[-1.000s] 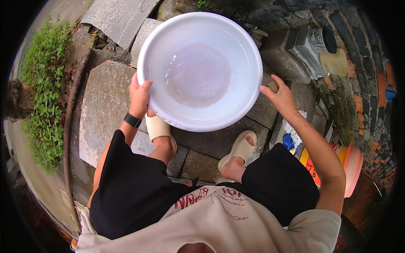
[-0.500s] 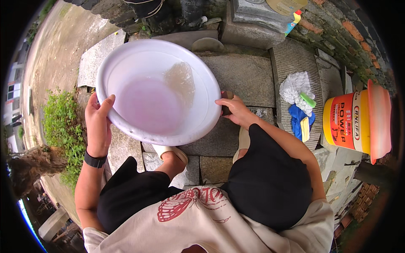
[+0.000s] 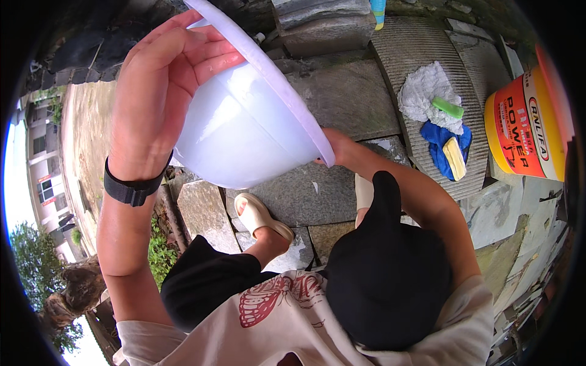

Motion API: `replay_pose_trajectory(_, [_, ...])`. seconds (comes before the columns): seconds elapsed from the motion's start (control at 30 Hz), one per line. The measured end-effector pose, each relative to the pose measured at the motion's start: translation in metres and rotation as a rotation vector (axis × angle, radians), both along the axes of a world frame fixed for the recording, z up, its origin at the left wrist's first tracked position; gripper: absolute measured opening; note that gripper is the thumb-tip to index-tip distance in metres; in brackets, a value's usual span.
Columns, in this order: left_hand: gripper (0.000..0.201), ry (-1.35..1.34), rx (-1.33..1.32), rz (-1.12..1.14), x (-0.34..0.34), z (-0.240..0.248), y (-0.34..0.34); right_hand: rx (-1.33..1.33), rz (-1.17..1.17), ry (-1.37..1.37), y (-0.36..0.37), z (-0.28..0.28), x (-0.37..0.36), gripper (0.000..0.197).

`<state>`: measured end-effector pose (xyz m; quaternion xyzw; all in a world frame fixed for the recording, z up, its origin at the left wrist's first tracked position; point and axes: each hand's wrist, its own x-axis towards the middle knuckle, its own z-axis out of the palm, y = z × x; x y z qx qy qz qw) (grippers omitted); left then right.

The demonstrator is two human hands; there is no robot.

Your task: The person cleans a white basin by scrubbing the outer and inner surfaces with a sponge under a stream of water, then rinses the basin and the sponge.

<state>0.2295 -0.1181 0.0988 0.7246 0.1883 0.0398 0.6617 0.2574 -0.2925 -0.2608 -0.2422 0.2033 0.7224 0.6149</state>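
Note:
A large pale lavender basin [image 3: 244,131] is tipped steeply up in front of me, its outer side and base toward me. Its inside faces away and is hidden. My left hand [image 3: 177,55], raised, grips the basin at its upper end, fingers lying against the outer wall just under the rim. At the lower right end my right hand [image 3: 337,146] holds the rim, which hides most of its fingers. A dark band [image 3: 135,185] is around my left wrist.
On a ribbed slab [image 3: 421,58] to the right lie a crumpled white cloth [image 3: 427,91], a green bar [image 3: 448,108], a blue cloth [image 3: 434,141] and a pale yellow bar [image 3: 454,158]. A yellow and orange bucket [image 3: 519,125] stands at far right. Uneven stone paving [image 3: 342,97] is underfoot.
The basin has gone from nearly level, with pinkish liquid and a clear splash inside, to steeply tipped away from me. My left hand has risen; my right still holds the rim.

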Motion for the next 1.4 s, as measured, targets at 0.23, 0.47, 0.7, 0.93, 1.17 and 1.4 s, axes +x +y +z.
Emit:
replay_pose_trajectory(0.23, [0.051, -0.006, -0.010, -0.132, 0.028, 0.005, -0.024, 0.079, -0.053, 0.040, 0.007, -0.060, -0.022, 0.019])
replay_pose_trajectory(0.47, [0.046, 0.013, -0.025, -0.023, -0.004, 0.007, -0.012, -0.061, 0.008, -0.025, -0.003, -0.002, -0.016, 0.026])
replay_pose_trajectory(0.7, [0.030, 0.171, -0.104, 0.408, -0.133, -0.026, 0.045, -0.246, -0.057, -0.506, -0.019, 0.033, 0.001, 0.043])
replay_pose_trajectory(0.93, [0.034, 0.259, -0.177, 0.765, -0.237, -0.129, 0.074, -0.234, -0.078, -1.105, 0.005, 0.034, -0.001, 0.046])
replay_pose_trajectory(1.17, [0.035, 0.243, -0.211, 0.837, -0.297, -0.200, 0.116, -0.203, 0.362, -1.953, 0.024, 0.085, 0.024, 0.039])
replay_pose_trajectory(1.4, [0.038, 0.178, -0.530, 0.886, -0.313, -0.275, 0.129, 0.195, -0.020, -2.298, 0.136, 0.288, 0.038, 0.036])
